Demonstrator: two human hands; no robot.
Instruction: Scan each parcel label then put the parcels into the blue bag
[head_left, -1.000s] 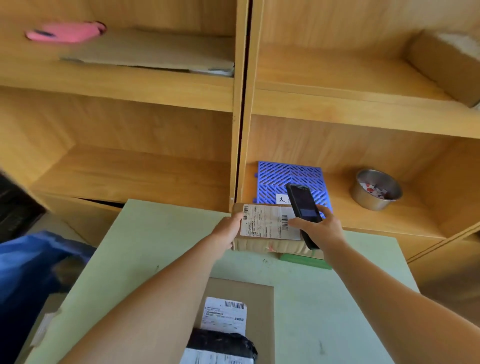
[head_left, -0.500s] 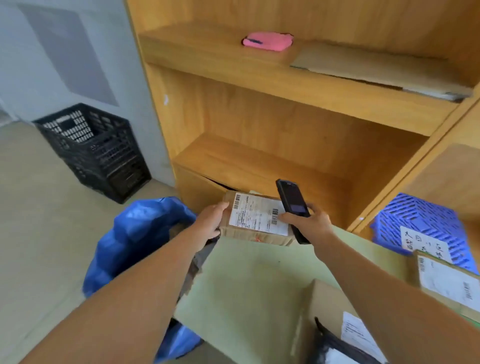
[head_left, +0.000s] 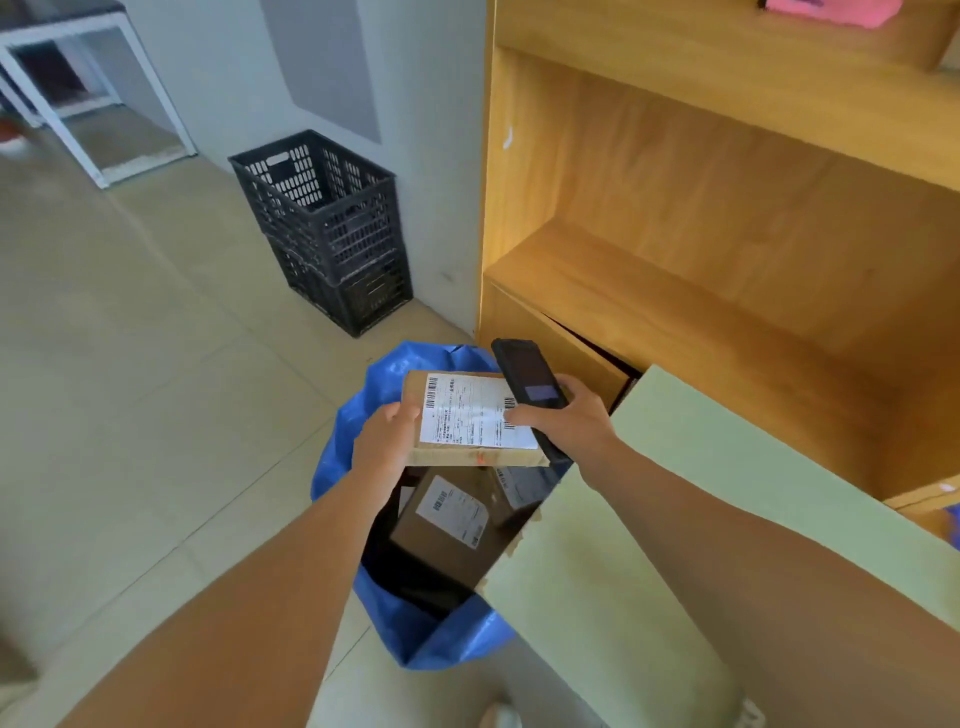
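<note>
Head view: L hand (head_left: 387, 441) is gripping the left edge of a cardboard parcel (head_left: 457, 457), holding it flat, white label (head_left: 475, 413) facing up, directly over the open mouth of the blue bag (head_left: 363, 410). R hand (head_left: 563, 423) is clenching a black handheld scanner (head_left: 527, 382), which is lying across the parcel's right end, at 3 o'clock from the label; its thumb is touching the label's right barcode. Inside the bag, at 6 o'clock from the held parcel, another labelled box (head_left: 447, 525) is sitting w/ dark packets around it. The pale green table (head_left: 675, 519) is overlapping the bag's right side. A black crate (head_left: 324, 228) is standing on the floor at 11 o'clock from the bag, against the wall, beside the wooden shelf unit (head_left: 701, 218).
</note>
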